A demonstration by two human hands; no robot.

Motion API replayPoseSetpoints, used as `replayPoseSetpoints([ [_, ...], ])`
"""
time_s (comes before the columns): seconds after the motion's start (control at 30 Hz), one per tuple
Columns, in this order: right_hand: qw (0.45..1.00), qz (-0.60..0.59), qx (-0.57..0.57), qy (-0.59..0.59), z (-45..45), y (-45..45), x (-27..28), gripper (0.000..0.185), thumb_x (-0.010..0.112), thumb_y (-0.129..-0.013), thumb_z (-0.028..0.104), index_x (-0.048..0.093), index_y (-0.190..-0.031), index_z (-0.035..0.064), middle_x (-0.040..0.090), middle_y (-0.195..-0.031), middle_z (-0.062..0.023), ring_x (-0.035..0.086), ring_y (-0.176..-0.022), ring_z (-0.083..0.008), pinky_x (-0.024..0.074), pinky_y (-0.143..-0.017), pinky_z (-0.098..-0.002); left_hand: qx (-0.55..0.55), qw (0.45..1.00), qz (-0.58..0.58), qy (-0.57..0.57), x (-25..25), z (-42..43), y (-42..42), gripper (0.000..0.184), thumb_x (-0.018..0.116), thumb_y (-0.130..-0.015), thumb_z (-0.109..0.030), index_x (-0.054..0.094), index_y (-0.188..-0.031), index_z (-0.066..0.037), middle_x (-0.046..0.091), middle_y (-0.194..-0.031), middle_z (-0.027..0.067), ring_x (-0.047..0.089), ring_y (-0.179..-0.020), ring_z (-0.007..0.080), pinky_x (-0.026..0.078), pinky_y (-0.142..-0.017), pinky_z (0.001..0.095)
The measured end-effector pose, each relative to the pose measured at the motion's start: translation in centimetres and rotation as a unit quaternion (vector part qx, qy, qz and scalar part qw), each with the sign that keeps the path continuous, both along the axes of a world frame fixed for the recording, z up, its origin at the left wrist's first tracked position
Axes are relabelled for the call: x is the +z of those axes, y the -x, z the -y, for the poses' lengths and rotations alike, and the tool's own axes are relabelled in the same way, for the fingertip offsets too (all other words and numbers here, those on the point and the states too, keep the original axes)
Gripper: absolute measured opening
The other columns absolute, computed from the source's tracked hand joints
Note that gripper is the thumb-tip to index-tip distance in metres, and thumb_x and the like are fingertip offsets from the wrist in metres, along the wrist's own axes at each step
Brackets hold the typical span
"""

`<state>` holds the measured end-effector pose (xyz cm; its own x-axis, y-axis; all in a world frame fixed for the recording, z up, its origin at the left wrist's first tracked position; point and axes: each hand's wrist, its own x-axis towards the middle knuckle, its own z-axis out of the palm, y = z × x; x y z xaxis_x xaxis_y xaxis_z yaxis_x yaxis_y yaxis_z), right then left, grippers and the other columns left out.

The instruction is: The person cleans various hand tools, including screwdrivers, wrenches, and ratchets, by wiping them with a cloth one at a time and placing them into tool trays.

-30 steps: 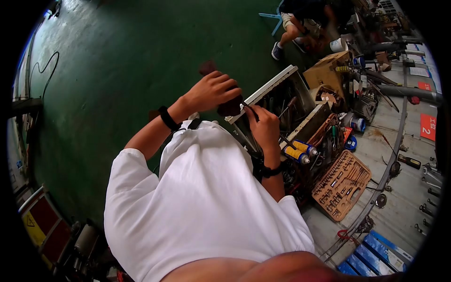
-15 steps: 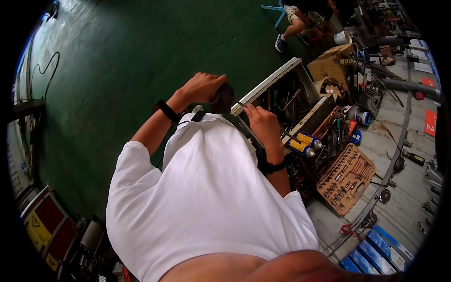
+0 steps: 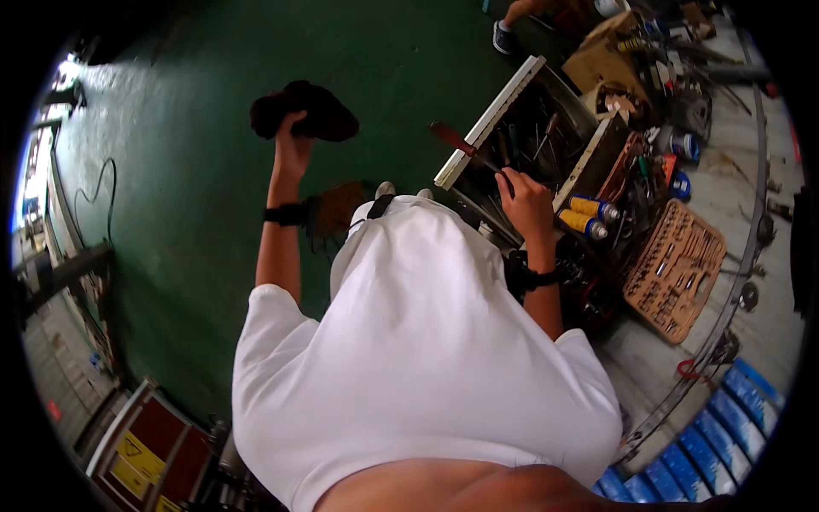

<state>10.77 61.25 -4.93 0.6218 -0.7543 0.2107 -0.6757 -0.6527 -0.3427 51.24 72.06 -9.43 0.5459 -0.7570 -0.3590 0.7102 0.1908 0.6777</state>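
Note:
My left hand (image 3: 293,147) is closed on a dark maroon rag (image 3: 326,113), held out over the green floor to the left. My right hand (image 3: 527,205) grips a screwdriver (image 3: 452,138) by its metal shaft. Its red handle points away to the upper left, over the rim of an open drawer (image 3: 493,115). Inside that drawer lie several hand tools, among them another screwdriver with a reddish handle (image 3: 553,125). The rag and the screwdriver are well apart.
To the right are two yellow-and-blue spray cans (image 3: 583,224), an orange socket set case (image 3: 676,271) and a cardboard box (image 3: 604,64). Blue packages (image 3: 682,461) lie at lower right. Another person's shoe (image 3: 502,37) shows at the top. A cable (image 3: 111,192) hangs at left.
My left hand has swung out to the left with the rag, away from my right hand. The screwdriver's red handle now shows uncovered. My view has shifted.

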Motion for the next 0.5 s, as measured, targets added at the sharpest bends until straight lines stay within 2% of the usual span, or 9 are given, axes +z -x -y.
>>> replayPoseSetpoints([
  [0.07, 1.000, 0.014, 0.001, -0.010, -0.1, -0.6, -0.6, 0.017, 0.069, -0.088, 0.022, 0.070, -0.092, 0.0058, 0.066, -0.075, -0.0117, 0.066, -0.068, -0.0317, 0.0535, -0.058, -0.0386, -0.073, 0.997, -0.004, -0.038, -3.4, -0.8, 0.1, 0.037, 0.068, -0.079, -0.010, 0.060, -0.115, -0.003, 0.060, -0.112, 0.0064, 0.054, -0.108, 0.0213, 0.042, -0.098, 0.0370],
  [0.13, 0.998, 0.043, 0.029, -0.033, -0.4, -1.2, -1.5, 0.018, 0.070, -0.084, 0.022, 0.069, -0.090, 0.0052, 0.067, -0.076, -0.0103, 0.067, -0.069, -0.0306, 0.0543, -0.062, -0.0401, -0.132, 0.985, 0.046, -0.100, -6.1, -0.9, 2.2, 0.036, 0.068, -0.076, -0.007, 0.061, -0.111, -0.004, 0.060, -0.111, 0.0054, 0.055, -0.106, 0.0218, 0.043, -0.097, 0.0368],
  [0.17, 0.998, 0.054, 0.004, -0.034, -0.5, -1.5, -1.9, 0.018, 0.070, -0.084, 0.022, 0.069, -0.090, 0.0052, 0.067, -0.076, -0.0103, 0.067, -0.069, -0.0306, 0.0543, -0.062, -0.0401, -0.182, 0.976, 0.054, -0.102, -7.3, -0.9, 3.3, 0.040, 0.066, -0.075, -0.006, 0.060, -0.114, -0.004, 0.059, -0.115, 0.0060, 0.054, -0.111, 0.0240, 0.042, -0.100, 0.0394],
  [0.2, 0.996, 0.063, 0.036, -0.052, -0.5, -1.9, -2.1, 0.018, 0.070, -0.084, 0.022, 0.069, -0.089, 0.0050, 0.067, -0.076, -0.0098, 0.067, -0.071, -0.0302, 0.0544, -0.064, -0.0400, -0.231, 0.965, 0.061, -0.105, -8.6, -1.0, 4.2, 0.043, 0.064, -0.074, -0.005, 0.059, -0.117, -0.004, 0.059, -0.119, 0.0066, 0.052, -0.115, 0.0262, 0.041, -0.103, 0.0421],
  [0.23, 0.992, 0.074, 0.068, -0.069, -0.4, -2.2, -2.5, 0.018, 0.069, -0.084, 0.022, 0.068, -0.088, 0.0048, 0.067, -0.076, -0.0093, 0.067, -0.072, -0.0298, 0.0545, -0.065, -0.0399, -0.262, 0.958, 0.060, -0.097, -10.3, -1.1, 5.1, 0.038, 0.064, -0.071, -0.006, 0.062, -0.110, -0.005, 0.060, -0.115, 0.0051, 0.053, -0.112, 0.0246, 0.042, -0.100, 0.0393],
  [0.33, 0.990, 0.074, 0.070, -0.096, 0.4, -1.6, -5.7, 0.018, 0.068, -0.084, 0.023, 0.069, -0.089, 0.0061, 0.067, -0.078, -0.0099, 0.067, -0.076, -0.0296, 0.0544, -0.069, -0.0404, -0.331, 0.932, 0.133, -0.069, -10.3, -0.6, 8.1, 0.041, 0.061, -0.071, -0.006, 0.061, -0.112, -0.005, 0.059, -0.116, 0.0051, 0.053, -0.112, 0.0228, 0.042, -0.099, 0.0371],
  [0.37, 0.989, 0.066, 0.085, -0.099, 0.9, -1.1, -7.0, 0.018, 0.068, -0.084, 0.023, 0.069, -0.090, 0.0064, 0.067, -0.079, -0.0104, 0.066, -0.077, -0.0296, 0.0543, -0.070, -0.0407, -0.326, 0.936, 0.070, -0.114, -6.4, 0.3, 10.3, 0.044, 0.061, -0.070, -0.006, 0.060, -0.114, -0.004, 0.058, -0.118, 0.0051, 0.053, -0.112, 0.0226, 0.042, -0.099, 0.0368],
  [0.4, 0.983, 0.069, 0.084, -0.146, 1.4, -0.4, -8.6, 0.017, 0.067, -0.084, 0.022, 0.069, -0.090, 0.0060, 0.067, -0.085, -0.0118, 0.066, -0.084, -0.0304, 0.0530, -0.076, -0.0423, -0.346, 0.927, 0.081, -0.119, -4.3, 0.6, 11.7, 0.044, 0.061, -0.070, -0.006, 0.060, -0.114, -0.004, 0.058, -0.118, 0.0051, 0.053, -0.112, 0.0226, 0.042, -0.099, 0.0368],
  [0.5, 0.975, 0.081, 0.087, -0.187, 1.9, 1.3, -12.0, 0.020, 0.066, -0.086, 0.022, 0.070, -0.097, 0.0067, 0.068, -0.093, -0.0098, 0.063, -0.093, -0.0290, 0.0500, -0.084, -0.0398, -0.355, 0.925, 0.056, -0.121, -1.9, 1.5, 13.8, 0.047, 0.061, -0.073, -0.006, 0.059, -0.120, -0.004, 0.059, -0.118, 0.0050, 0.055, -0.112, 0.0225, 0.044, -0.099, 0.0360],
])
